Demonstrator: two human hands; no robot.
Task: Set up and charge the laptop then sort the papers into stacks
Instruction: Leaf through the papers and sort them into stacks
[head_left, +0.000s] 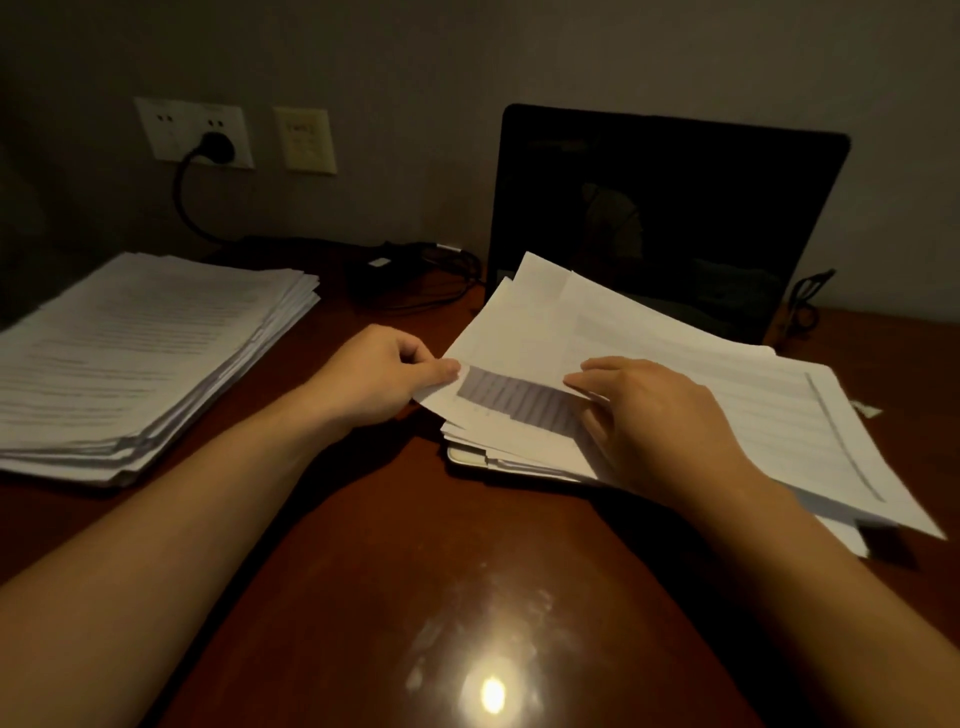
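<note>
1. At the left of the frame, a tall stack of papers lies on the bench with its edges roughly squared. Sorting is therefore judged to be well under way.
2. In the upper left, a plug is seated in a wall socket. Its cable is led down to a charger at the back of the bench. The charging step is judged done or nearly so, though the join to the laptop cannot be made out.
3. At centre, the corner of a printed sheet is pinched between the thumb and curled fingers of the left hand.
4. Just right of centre, the fingers of the right hand are curled round the edge of the upper sheets. These are held raised off the printed sheet.
5. Beneath both, a loose pile is fanned out unevenly. It is judged to be the part not yet sorted, with the printed sheet likely the next to be moved to a stack.
6. In the upper right, the laptop stands open with its screen dark. The loose pile is spread in front of the screen, apparently over the base, so the keyboard is hidden.
</note>
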